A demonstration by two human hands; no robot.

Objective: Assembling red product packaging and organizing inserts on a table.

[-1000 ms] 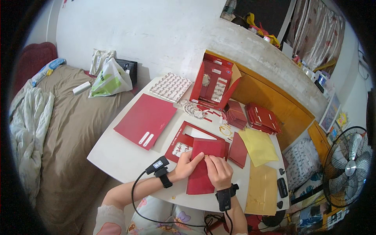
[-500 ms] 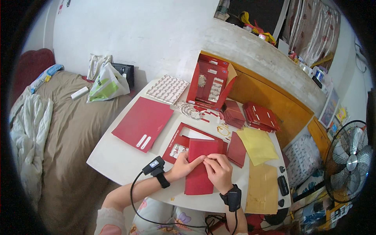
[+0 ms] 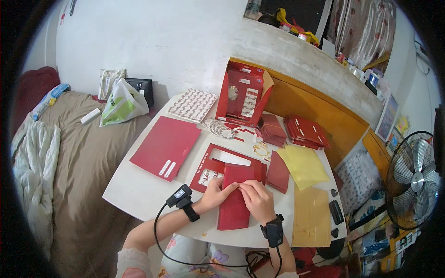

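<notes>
White and rounded at its edge, the surface [image 3: 139, 194] is set against a pale wall, with a bed [image 3: 88, 157] under a brown cover just beyond its far-left side. A long red envelope [image 3: 235, 197] is laid flat on the surface directly under both hands, its lower end pointing toward the person. The left hand [image 3: 214, 195] is pressed on the envelope's left edge, fingers bent and closed down onto the paper near its upper end. The right hand [image 3: 257, 199] is laid over the envelope's right side, fingertips curled and pinched at the fold, where they meet those of the left hand. A black wrist device is worn on each forearm, and a thin black cable is trailed from the left one.

Just beyond the hands, a red die-cut card sheet [image 3: 218, 162] with a white rectangular opening is partly covered by the envelope. Farther out to the left of the left hand, a large red folder [image 3: 166, 146] is laid flat. To the right of the right hand a smaller red envelope [image 3: 278, 172] is seen, then a yellow sheet [image 3: 302, 166] and a tan envelope [image 3: 311, 217]. Well beyond the hands an opened red box [image 3: 242, 95] is stood upright, with stacks of red envelopes [image 3: 306, 132] to its right.
</notes>
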